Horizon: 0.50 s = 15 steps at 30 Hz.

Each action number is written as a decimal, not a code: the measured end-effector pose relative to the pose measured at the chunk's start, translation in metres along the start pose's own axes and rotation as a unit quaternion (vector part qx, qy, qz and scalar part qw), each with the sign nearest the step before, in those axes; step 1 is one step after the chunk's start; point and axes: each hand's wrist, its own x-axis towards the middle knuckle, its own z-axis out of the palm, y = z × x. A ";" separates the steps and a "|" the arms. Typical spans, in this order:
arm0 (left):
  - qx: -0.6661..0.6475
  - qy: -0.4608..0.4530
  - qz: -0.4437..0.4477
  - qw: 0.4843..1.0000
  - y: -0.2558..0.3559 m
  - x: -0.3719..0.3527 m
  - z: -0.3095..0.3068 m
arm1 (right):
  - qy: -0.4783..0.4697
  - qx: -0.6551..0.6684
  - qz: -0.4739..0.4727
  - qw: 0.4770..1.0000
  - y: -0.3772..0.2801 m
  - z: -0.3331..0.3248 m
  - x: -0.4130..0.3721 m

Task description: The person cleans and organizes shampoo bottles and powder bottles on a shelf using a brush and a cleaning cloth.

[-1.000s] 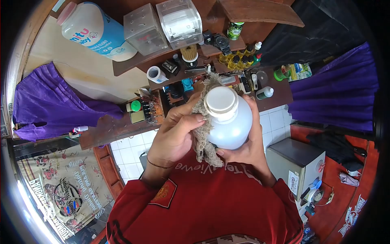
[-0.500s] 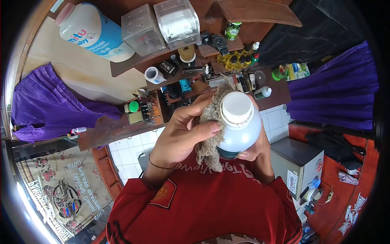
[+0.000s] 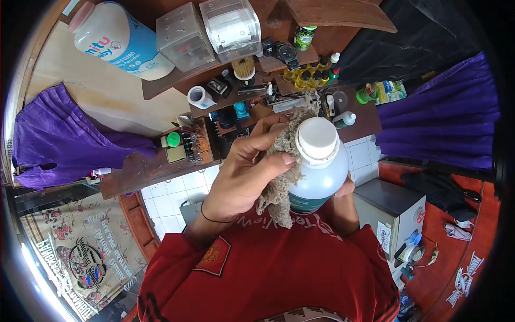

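A white bottle (image 3: 319,174) with a white screw cap (image 3: 317,138) and a dark green label stands nearly upright in front of my chest. My left hand (image 3: 241,166) is closed on a frayed grey-beige rag (image 3: 281,185), thumb on top, pressing it to the bottle's left side and cap edge. From the right and behind, my right hand (image 3: 345,199) grips the bottle; most of its fingers are hidden by the bottle.
Beyond the hands, a wooden counter (image 3: 145,177) and shelves carry a large baby powder bottle (image 3: 120,43), clear boxes (image 3: 233,32), a brush (image 3: 244,70) and small yellow bottles (image 3: 306,78). A grey cabinet (image 3: 389,206) stands right. Purple curtains (image 3: 440,112) hang at both sides.
The bottle has tilted slightly, showing more of its green label. My left hand and the rag have shifted a little along its side; the right hand sits slightly farther right.
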 end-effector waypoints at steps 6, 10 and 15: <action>-0.036 0.013 -0.015 0.999 -0.008 -0.002 0.005 | -0.142 0.156 -0.088 0.973 0.036 -0.033 0.004; -0.058 0.068 -0.009 0.996 -0.009 -0.003 0.008 | -0.135 0.156 -0.101 0.973 0.048 -0.041 0.014; -0.126 0.111 -0.020 0.986 -0.019 -0.007 -0.004 | 0.035 -0.102 -0.025 0.994 0.011 -0.009 0.015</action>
